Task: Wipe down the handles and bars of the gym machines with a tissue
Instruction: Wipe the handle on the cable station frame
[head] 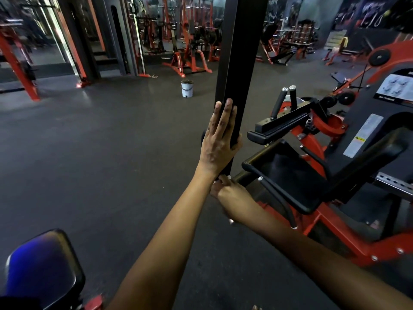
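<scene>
Down low, the right hand point(232, 198) is curled at the foot of the black bar point(237, 70), maybe around a soft, thin tissue point(230, 221) that tears easily. Higher up, the left hand point(220, 137) lies flat against the hard, fixed bar. Open floor point(100, 142) spreads left; the red machine point(324, 139) crowds the right.

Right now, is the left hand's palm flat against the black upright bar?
Yes, the left hand lies with straight fingers against the black upright bar.
</scene>
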The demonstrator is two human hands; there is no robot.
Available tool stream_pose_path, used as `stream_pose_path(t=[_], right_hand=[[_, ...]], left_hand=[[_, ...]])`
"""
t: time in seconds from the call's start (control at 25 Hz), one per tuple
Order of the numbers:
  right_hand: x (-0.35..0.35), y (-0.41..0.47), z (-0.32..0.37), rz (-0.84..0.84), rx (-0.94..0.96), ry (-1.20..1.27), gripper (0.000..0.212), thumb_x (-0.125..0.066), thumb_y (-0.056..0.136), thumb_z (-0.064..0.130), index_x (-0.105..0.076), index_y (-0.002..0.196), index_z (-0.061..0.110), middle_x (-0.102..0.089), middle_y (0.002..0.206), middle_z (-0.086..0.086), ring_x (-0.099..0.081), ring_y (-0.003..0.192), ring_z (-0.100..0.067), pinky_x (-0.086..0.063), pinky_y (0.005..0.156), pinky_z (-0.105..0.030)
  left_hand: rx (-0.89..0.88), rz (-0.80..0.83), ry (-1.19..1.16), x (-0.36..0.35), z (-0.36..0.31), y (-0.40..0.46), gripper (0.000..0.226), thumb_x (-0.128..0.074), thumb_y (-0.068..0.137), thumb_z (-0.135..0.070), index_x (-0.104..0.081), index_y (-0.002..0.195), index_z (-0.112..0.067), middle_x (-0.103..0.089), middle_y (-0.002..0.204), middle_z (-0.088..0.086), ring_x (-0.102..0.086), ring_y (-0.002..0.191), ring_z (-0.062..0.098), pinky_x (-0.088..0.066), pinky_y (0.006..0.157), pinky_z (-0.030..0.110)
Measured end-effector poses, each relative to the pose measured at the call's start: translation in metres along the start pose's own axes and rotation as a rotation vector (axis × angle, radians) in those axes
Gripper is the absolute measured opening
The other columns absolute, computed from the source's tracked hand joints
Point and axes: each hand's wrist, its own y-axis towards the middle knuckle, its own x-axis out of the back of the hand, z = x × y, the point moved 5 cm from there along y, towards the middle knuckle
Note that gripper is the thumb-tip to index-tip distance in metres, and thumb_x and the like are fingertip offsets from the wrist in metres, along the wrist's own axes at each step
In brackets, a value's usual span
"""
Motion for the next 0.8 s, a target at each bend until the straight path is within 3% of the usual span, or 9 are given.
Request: stream_pose_path(t=[0.16,0.24,0.32,0.36,0.44,0.52,0.6,0.68,0.8], right_hand=[[-0.014,-0.067,-0.004,-0.213,0.226,0.119,0.052,-0.077,0.059,0.006,-0.067,0.110,0.007,-0.060,0.122,-0.006,-0.050,0.115,-0.021,-0.026,0.106,-0.024],[-0.022,-0.056,-0.012,-0.236,0.205,0.231,0.061,-0.078,0.057,0.005,-0.064,0.116,0.003,-0.058,0.126,-0.011,-0.052,0.119,-0.026,-0.025,0.111,-0.028],[-0.024,-0.026,-0.019,-0.243,0.037,0.559,0.051,-0.066,0.077,0.003,-0.055,0.127,0.002,-0.050,0.136,-0.014,-0.045,0.128,-0.027,-0.029,0.112,-0.035],[-0.027,-0.019,-0.021,-0.253,-0.092,0.761,0.042,-0.056,0.087,0.004,-0.054,0.129,0.006,-0.050,0.136,-0.010,-0.046,0.127,-0.021,-0.032,0.109,-0.030],[-0.029,-0.027,-0.023,-0.322,-0.379,0.997,0.031,-0.047,0.097,0.013,-0.057,0.126,0.009,-0.060,0.124,-0.003,-0.057,0.107,-0.011,-0.039,0.091,-0.018],[-0.055,-0.037,-0.020,-0.225,-0.569,1.376,0.037,-0.043,0.099,0.028,-0.063,0.111,-0.001,-0.070,0.098,-0.008,-0.066,0.080,-0.014,-0.047,0.070,-0.023],[-0.068,-0.035,-0.024,-0.100,-0.629,1.602,0.041,-0.044,0.097,0.029,-0.057,0.115,-0.005,-0.065,0.099,-0.015,-0.064,0.083,-0.024,-0.052,0.060,-0.028],[-0.073,-0.024,-0.037,-0.115,-0.688,1.752,0.051,-0.051,0.090,0.026,-0.048,0.126,-0.010,-0.058,0.105,-0.021,-0.059,0.089,-0.029,-0.053,0.058,-0.030],[-0.074,-0.047,-0.025,0.015,-0.655,1.942,0.024,-0.040,0.096,0.010,-0.060,0.098,-0.002,-0.059,0.088,-0.015,-0.056,0.078,-0.021,-0.048,0.062,-0.025]], left_hand=[[0.007,-0.008,-0.017,0.001,0.001,-0.001,0.084,-0.056,0.089,-0.013,-0.004,0.154,-0.019,0.016,0.160,-0.013,0.007,0.148,0.015,-0.021,0.119,0.039],[0.018,-0.021,-0.029,0.000,0.000,0.000,0.082,-0.058,0.087,-0.010,-0.010,0.152,-0.018,0.016,0.159,-0.014,0.008,0.148,0.013,-0.017,0.120,0.037],[0.018,-0.028,-0.032,0.000,0.000,0.001,0.089,-0.059,0.086,-0.009,-0.003,0.154,-0.022,0.016,0.159,-0.014,0.008,0.148,0.013,-0.016,0.120,0.037],[0.011,-0.030,-0.024,0.000,0.000,0.001,0.092,-0.059,0.086,-0.009,0.001,0.154,-0.023,0.016,0.159,-0.014,0.008,0.148,0.014,-0.016,0.120,0.037],[0.010,-0.030,-0.020,0.001,0.000,0.001,0.095,-0.059,0.087,-0.009,0.007,0.154,-0.024,0.016,0.159,-0.014,0.008,0.148,0.014,-0.017,0.120,0.037],[0.034,-0.027,-0.037,-0.001,0.000,0.000,0.094,-0.057,0.088,-0.010,0.008,0.153,-0.025,0.016,0.159,-0.015,0.008,0.148,0.014,-0.017,0.120,0.036],[0.035,-0.043,-0.032,-0.002,-0.002,-0.002,0.091,-0.056,0.089,-0.011,0.006,0.154,-0.024,0.014,0.160,-0.014,0.007,0.148,0.015,-0.016,0.120,0.036],[0.021,-0.050,-0.019,-0.002,-0.001,-0.003,0.090,-0.056,0.089,-0.011,0.005,0.154,-0.023,0.012,0.160,-0.013,0.004,0.149,0.016,-0.018,0.120,0.037],[0.017,-0.051,-0.012,-0.002,0.001,-0.002,0.091,-0.057,0.088,-0.011,0.004,0.154,-0.022,0.012,0.160,-0.012,0.004,0.149,0.017,-0.020,0.119,0.038]])
